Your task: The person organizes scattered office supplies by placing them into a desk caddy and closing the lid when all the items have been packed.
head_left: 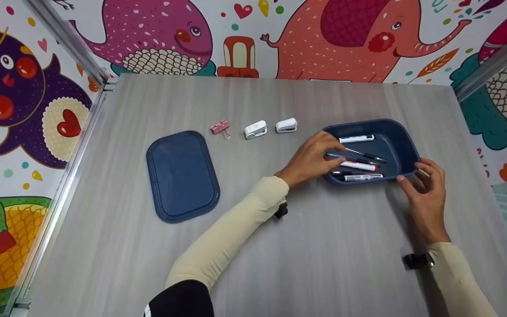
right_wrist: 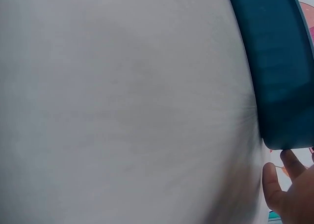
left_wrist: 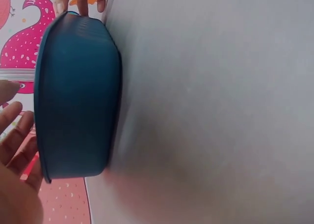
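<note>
Left: one blue lid [head_left: 183,176]. Upper middle: one pink clip [head_left: 219,127], two white staplers [head_left: 255,130] [head_left: 286,126]. Right: one blue box [head_left: 402,147], at least five pens [head_left: 361,166], two hands [head_left: 310,159] [head_left: 428,200].

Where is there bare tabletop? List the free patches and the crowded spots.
Free: grey wood-grain tabletop in front of the open navy rectangular box, between the pale-yellow left sleeve and right sleeve; also between the flat navy plastic lid and left hand.

Crowded: the box, holding pens and markers, with the left hand over it and right hand at its near-right corner.

Dark-blue box [head_left: 385,130]; pink clip [head_left: 219,127]
</note>
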`<state>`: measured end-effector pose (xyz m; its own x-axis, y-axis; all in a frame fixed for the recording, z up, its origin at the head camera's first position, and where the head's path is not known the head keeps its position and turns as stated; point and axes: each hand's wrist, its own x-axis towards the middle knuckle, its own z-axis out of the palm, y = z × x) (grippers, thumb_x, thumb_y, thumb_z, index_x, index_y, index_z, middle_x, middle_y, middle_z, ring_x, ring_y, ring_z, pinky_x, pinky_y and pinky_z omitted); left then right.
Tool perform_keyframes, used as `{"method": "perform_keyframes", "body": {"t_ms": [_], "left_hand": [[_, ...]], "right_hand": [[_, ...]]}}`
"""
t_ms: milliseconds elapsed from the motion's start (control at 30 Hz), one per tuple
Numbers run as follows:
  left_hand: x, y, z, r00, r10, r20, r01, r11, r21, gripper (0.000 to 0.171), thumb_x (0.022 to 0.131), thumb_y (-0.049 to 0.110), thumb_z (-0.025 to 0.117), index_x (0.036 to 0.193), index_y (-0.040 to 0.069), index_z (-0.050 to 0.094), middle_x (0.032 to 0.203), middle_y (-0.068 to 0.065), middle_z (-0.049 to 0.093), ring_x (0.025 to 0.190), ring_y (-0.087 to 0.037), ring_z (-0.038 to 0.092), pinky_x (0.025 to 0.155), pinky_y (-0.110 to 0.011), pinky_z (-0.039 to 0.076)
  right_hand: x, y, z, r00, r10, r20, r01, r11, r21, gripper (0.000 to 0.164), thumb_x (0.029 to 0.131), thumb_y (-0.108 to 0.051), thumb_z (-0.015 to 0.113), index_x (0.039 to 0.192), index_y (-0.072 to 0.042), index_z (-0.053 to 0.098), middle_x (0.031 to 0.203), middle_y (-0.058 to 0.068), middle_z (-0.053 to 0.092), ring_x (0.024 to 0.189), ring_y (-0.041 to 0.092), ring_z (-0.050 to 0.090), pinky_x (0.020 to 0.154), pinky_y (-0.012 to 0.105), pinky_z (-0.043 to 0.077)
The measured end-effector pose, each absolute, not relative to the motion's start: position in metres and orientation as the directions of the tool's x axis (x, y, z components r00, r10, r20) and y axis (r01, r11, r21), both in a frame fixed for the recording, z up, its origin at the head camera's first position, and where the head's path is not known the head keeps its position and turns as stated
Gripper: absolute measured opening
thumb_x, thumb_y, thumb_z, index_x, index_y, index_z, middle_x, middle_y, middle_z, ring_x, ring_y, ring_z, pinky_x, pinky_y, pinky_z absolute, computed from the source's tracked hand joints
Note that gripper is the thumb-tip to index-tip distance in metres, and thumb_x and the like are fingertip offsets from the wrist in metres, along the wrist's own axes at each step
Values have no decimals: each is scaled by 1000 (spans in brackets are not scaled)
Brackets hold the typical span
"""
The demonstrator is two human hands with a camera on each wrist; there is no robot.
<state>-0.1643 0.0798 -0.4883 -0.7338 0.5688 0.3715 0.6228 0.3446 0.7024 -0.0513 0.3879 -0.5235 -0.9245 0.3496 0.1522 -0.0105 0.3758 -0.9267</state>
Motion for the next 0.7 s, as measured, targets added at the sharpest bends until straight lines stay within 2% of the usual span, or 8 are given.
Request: {"method": "perform_keyframes", "body": {"t_ms": [200,533,700], "left_hand": [[-163,69,-488,-735,527,426,620,269,737,25,99,15,85,120,2,81,119,-8,76,120,-23,63,108,-24,48],[-163,46,-485,-760,489,429,603,281,747,27,98,11,86,121,0,80,120,-10,77,119,-25,65,108,-29,50],[-162,34,-483,-774,473,421,593,308,744,25,98,13,86,121,3,81,118,-8,78,118,-23,65,110,-32,48]], "right_hand": [[-51,388,-524,-924,354,146,0,381,-925,55,103,-7,77,154,-6,55,166,-3,40,149,30,50,125,45,41],[-52,388,-523,-923,357,145,7,392,-920,55,103,-7,77,154,-5,55,166,-3,40,149,32,50,126,45,40],[-52,388,-524,-922,361,139,12,385,-923,55,103,-7,77,154,-5,56,165,-3,40,149,31,50,126,44,41]]}}
